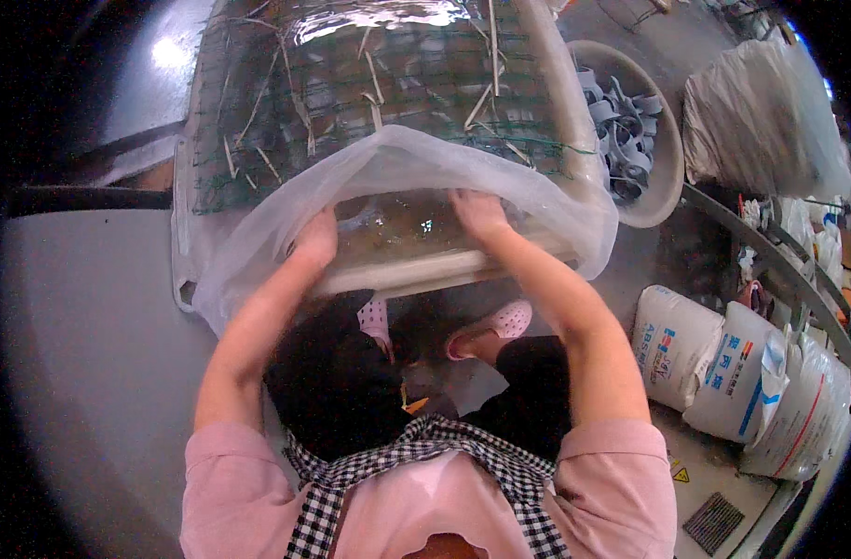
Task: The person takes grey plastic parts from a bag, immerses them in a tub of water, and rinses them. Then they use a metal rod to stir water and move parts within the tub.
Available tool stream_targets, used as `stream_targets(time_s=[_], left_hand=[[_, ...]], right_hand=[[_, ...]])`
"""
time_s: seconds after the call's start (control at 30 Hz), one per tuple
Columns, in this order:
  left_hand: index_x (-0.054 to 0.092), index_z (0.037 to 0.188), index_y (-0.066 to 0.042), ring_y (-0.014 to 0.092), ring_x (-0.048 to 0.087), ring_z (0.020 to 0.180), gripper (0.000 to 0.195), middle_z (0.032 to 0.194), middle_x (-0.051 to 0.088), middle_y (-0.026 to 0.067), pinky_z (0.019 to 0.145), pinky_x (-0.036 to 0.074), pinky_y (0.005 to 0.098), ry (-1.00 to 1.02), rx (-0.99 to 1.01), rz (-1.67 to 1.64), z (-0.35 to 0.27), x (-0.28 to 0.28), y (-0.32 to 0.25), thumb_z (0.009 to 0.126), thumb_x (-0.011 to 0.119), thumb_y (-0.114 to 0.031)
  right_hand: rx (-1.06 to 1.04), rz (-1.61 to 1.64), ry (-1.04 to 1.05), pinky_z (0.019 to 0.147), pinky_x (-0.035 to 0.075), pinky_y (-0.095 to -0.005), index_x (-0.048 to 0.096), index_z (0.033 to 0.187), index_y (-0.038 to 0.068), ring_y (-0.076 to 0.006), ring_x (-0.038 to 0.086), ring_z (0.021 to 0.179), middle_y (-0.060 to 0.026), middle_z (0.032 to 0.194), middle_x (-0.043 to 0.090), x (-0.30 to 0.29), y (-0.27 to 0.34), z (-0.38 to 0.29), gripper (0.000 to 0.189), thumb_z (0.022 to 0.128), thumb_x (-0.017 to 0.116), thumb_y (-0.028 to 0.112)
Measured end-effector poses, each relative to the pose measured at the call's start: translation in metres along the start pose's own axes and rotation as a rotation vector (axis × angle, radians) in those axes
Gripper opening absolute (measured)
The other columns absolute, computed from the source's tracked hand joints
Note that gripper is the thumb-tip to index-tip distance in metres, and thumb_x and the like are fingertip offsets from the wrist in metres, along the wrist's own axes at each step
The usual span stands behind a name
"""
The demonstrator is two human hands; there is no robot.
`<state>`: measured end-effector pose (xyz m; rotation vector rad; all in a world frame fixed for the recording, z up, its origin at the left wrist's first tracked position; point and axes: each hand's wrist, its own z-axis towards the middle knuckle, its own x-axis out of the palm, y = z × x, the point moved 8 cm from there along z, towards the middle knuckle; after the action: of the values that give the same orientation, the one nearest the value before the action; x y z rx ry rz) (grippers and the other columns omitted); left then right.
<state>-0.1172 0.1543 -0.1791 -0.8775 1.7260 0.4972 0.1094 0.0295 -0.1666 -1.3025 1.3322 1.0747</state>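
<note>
A translucent plastic bag lies over the near end of a pale plastic tub, its mouth gaping towards me. Under the left side of that mouth is my left hand, its fingers mostly hidden by the film and the grip unclear. My right hand reaches under the bag's edge at the right, fingertips near the water in the tub; whether it pinches anything does not show. Beyond the bag, green netting with pale strips on it spans the tub.
To the right stands a round tub of grey plastic parts. Several filled sacks lean together at the lower right, below a large plastic-wrapped bundle and a curved metal rail. A grey surface extends at the left.
</note>
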Motion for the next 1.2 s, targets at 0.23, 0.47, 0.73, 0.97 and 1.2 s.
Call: stream_targets(time_s=[0.23,0.47,0.73,0.97,1.2], left_hand=[[0.048,0.118,0.0,0.03,0.057,0.094,0.055,0.107,0.057,0.015,0.083,0.045,0.0398,0.21,0.051,-0.872,0.01,-0.012,-0.087,0.079,0.063,-0.036],[0.053,0.106,-0.004,0.018,0.057,0.075,0.031,0.093,0.057,0.0079,0.057,0.047,0.0314,0.311,-0.385,-1.431,0.042,0.05,-0.088,0.082,0.061,-0.021],[0.056,0.105,-0.002,0.035,0.054,0.094,0.033,0.103,0.058,0.0167,0.084,0.041,0.044,-0.22,-0.03,-0.767,0.039,-0.008,-0.093,0.079,0.061,-0.02],[0.053,0.11,-0.003,0.038,0.051,0.101,0.041,0.105,0.056,0.0202,0.086,0.039,0.0445,-0.194,0.035,-0.467,0.028,-0.024,-0.074,0.077,0.063,-0.025],[0.05,0.116,-0.001,0.033,0.052,0.102,0.058,0.11,0.056,0.0179,0.089,0.039,0.0394,-0.053,0.186,-0.738,0.028,-0.014,-0.088,0.074,0.067,-0.037]], right_hand=[[0.048,0.152,0.009,0.095,0.031,-0.0534,0.054,0.113,0.01,-0.0371,0.047,0.11,-0.0158,0.12,0.049,-0.017,0.026,-0.001,0.032,0.083,0.048,0.02],[0.106,0.227,0.242,0.086,0.043,-0.0378,0.057,0.105,0.006,-0.0327,0.05,0.107,-0.0172,0.113,0.052,-0.026,0.023,-0.016,0.034,0.086,0.051,0.033],[0.59,0.395,0.146,0.087,0.042,-0.0412,0.059,0.102,-0.002,-0.0319,0.055,0.102,-0.0177,0.108,0.059,0.047,-0.115,-0.062,0.053,0.083,0.051,0.047],[0.655,0.67,0.181,0.087,0.043,-0.0373,0.057,0.107,-0.005,-0.0331,0.058,0.097,-0.0212,0.105,0.059,0.014,-0.073,-0.046,0.08,0.063,0.066,0.062],[0.788,0.852,0.122,0.084,0.046,-0.0405,0.028,0.117,-0.014,-0.0369,0.057,0.099,-0.0288,0.106,0.056,-0.018,-0.031,-0.045,0.099,0.058,0.078,0.048]])
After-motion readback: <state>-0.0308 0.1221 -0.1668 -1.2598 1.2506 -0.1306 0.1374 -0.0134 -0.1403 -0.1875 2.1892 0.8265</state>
